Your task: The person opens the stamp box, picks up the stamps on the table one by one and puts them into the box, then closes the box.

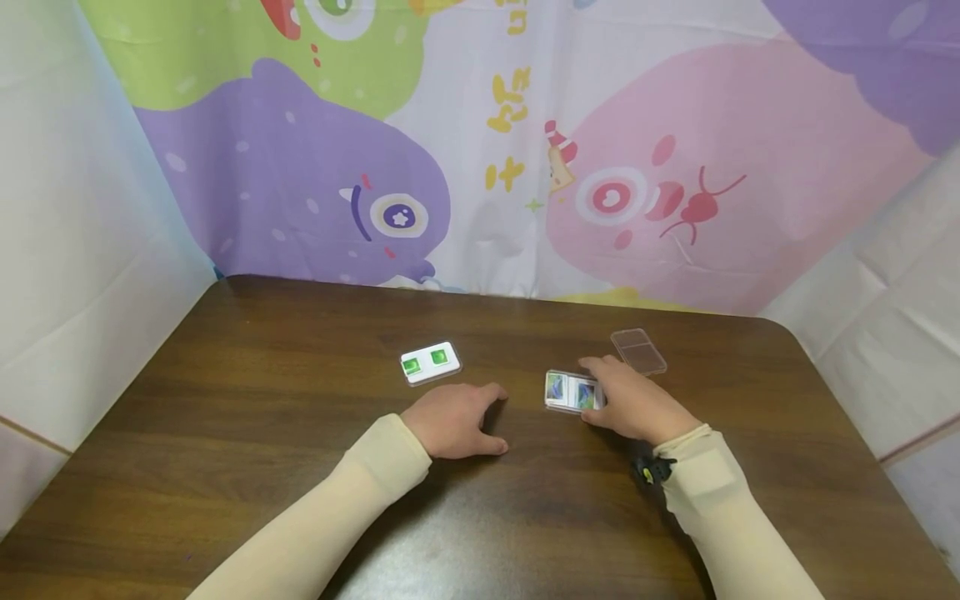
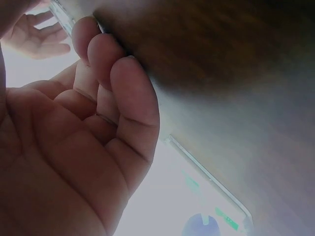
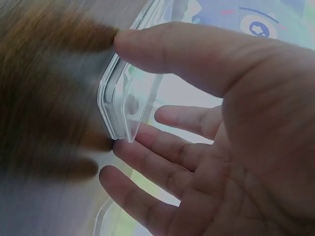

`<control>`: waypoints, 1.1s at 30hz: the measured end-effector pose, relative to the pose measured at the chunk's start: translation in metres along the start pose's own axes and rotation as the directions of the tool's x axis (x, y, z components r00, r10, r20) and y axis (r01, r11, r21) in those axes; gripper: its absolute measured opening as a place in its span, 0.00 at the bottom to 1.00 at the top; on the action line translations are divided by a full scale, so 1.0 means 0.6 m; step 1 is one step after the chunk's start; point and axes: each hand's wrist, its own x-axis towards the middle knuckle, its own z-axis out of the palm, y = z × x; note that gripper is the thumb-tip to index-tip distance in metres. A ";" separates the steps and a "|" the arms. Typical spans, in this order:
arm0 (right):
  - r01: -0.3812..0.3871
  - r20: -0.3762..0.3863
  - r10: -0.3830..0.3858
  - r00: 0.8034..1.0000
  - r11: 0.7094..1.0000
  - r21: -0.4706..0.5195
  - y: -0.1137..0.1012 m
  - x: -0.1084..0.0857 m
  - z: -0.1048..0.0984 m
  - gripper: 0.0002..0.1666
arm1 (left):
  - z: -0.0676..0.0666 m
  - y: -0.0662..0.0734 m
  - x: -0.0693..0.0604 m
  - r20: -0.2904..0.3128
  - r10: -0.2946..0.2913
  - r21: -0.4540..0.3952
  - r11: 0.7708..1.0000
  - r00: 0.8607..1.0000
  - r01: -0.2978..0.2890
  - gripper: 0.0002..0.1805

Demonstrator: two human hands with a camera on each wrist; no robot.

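Note:
My right hand (image 1: 632, 398) grips a clear plastic case (image 1: 564, 390) by its right end, thumb on the near edge and fingers on the far edge. Two small blue-green pictures on white show inside it, and it lies on the table. In the right wrist view the case (image 3: 133, 93) sits between thumb and fingertips. My left hand (image 1: 455, 422) rests at the table to the left of it, fingers loosely bent and holding nothing. Just behind the left hand lies another clear case (image 1: 427, 363), with two green pictures on white; its edge (image 2: 211, 179) shows in the left wrist view.
A clear, see-through plastic lid or tray (image 1: 639, 351) lies behind the right hand. All of this is on a brown wooden table (image 1: 225, 433). A cloth with cartoon figures (image 1: 495, 250) hangs along the far edge, and pale sheets (image 1: 82, 250) hang at the sides.

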 end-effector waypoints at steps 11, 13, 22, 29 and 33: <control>0.027 0.008 -0.028 1.000 0.998 0.050 0.017 -0.009 -0.016 0.47 | 0.001 0.000 -0.001 -0.004 0.000 -0.005 1.000 1.000 0.000 0.38; 0.019 -0.038 -0.016 0.999 0.998 0.063 0.026 -0.014 -0.028 0.43 | 0.000 0.001 -0.001 -0.004 0.000 -0.005 1.000 1.000 0.000 0.38; -0.158 -0.202 0.156 0.967 0.987 0.008 0.087 -0.025 -0.050 0.27 | -0.003 0.001 -0.003 -0.003 0.004 -0.003 1.000 1.000 -0.004 0.38; -0.170 -0.142 0.170 0.975 0.985 0.017 0.091 -0.022 -0.035 0.28 | -0.005 -0.003 -0.001 -0.008 0.015 -0.012 1.000 1.000 -0.015 0.36; -0.176 -0.118 0.175 0.977 0.984 0.003 0.090 -0.023 -0.033 0.28 | -0.013 -0.008 -0.002 -0.034 0.021 -0.029 0.999 0.999 -0.022 0.32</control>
